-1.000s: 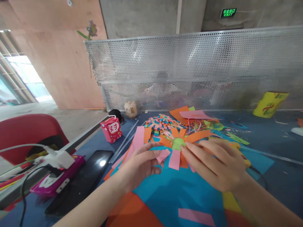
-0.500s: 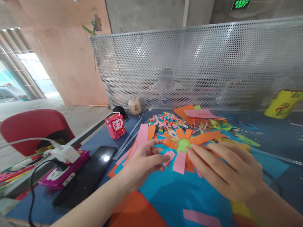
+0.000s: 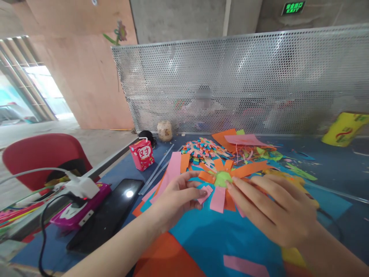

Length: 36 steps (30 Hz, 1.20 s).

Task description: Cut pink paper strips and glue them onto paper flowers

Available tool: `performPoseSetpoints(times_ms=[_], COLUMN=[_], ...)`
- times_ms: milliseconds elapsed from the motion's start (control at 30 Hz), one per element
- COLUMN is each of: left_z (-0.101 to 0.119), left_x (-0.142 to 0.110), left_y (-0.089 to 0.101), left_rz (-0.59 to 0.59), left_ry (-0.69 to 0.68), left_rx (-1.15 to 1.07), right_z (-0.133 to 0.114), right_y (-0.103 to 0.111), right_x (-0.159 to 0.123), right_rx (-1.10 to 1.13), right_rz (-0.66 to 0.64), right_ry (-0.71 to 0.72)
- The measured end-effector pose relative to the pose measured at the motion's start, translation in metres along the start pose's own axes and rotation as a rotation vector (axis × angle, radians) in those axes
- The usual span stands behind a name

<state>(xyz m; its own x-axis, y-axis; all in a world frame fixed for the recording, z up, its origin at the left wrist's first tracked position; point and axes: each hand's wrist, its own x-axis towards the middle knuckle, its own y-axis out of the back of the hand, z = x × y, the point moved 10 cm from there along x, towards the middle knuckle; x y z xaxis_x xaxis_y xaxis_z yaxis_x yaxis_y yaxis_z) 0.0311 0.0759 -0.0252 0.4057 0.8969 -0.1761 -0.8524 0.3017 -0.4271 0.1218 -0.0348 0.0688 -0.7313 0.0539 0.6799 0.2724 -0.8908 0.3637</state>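
Note:
My left hand (image 3: 181, 192) pinches a small folded piece of pink paper (image 3: 205, 194) between thumb and fingers, just left of a paper flower. That flower has a round green centre (image 3: 223, 179) with orange strips (image 3: 248, 167) and a pink strip (image 3: 218, 200) spreading from it like petals. Fingers of my right hand (image 3: 273, 207) stretch out flat, their tips touching the right side of the green centre; its thumb is hidden. Beneath lies a large blue sheet (image 3: 198, 234), with a loose pink strip (image 3: 245, 265) near the front.
Finished layered paper flowers (image 3: 201, 148) and paper scraps lie behind. On the left are a black phone (image 3: 106, 215), a purple power strip (image 3: 77, 211) with cables, a pink drink carton (image 3: 142, 154) and clear sticks (image 3: 158, 169). A yellow corded tool (image 3: 300, 184) sits behind my right hand. A perforated metal screen (image 3: 245, 77) stands beyond.
The view has shifted very slightly. Both hands keep almost the same positions, the left still pinching the pink paper and the right still on the flower.

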Motion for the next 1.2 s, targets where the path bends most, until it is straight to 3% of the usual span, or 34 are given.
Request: performPoseSetpoints(times_ms=[367, 567, 667, 733, 833, 900, 1033, 1200], left_z=[-0.003, 0.0, 0.003, 0.009, 0.031, 0.051, 0.073, 0.071], left_x=[0.0, -0.002, -0.001, 0.002, 0.007, 0.003, -0.012, -0.014], left_y=[-0.009, -0.006, -0.009, -0.006, 0.019, 0.027, 0.008, -0.001], left_rz=[-0.055, 0.0, -0.075, -0.105, 0.078, 0.178, 0.146, 0.132], left_ry=[0.037, 0.037, 0.07, 0.041, -0.158, -0.337, -0.587, -0.584], left_rx=[-0.083, -0.07, -0.061, -0.036, 0.124, 0.286, 0.531, 0.638], right_z=[-0.004, -0.002, 0.017, 0.041, 0.059, 0.052, 0.035, 0.025], right_y=[-0.002, -0.005, -0.011, -0.026, -0.065, -0.088, -0.11, -0.115], right_x=[-0.001, 0.0, -0.002, -0.012, -0.041, -0.054, -0.059, -0.06], right_rx=[0.01, 0.041, 0.29, 0.534, 0.884, 1.099, 1.281, 1.3], right_rz=[-0.023, -0.003, 0.028, 0.022, -0.099, -0.213, -0.353, -0.402], right_ry=[0.001, -0.04, -0.253, -0.548, -1.01, -1.173, -1.219, -1.204])
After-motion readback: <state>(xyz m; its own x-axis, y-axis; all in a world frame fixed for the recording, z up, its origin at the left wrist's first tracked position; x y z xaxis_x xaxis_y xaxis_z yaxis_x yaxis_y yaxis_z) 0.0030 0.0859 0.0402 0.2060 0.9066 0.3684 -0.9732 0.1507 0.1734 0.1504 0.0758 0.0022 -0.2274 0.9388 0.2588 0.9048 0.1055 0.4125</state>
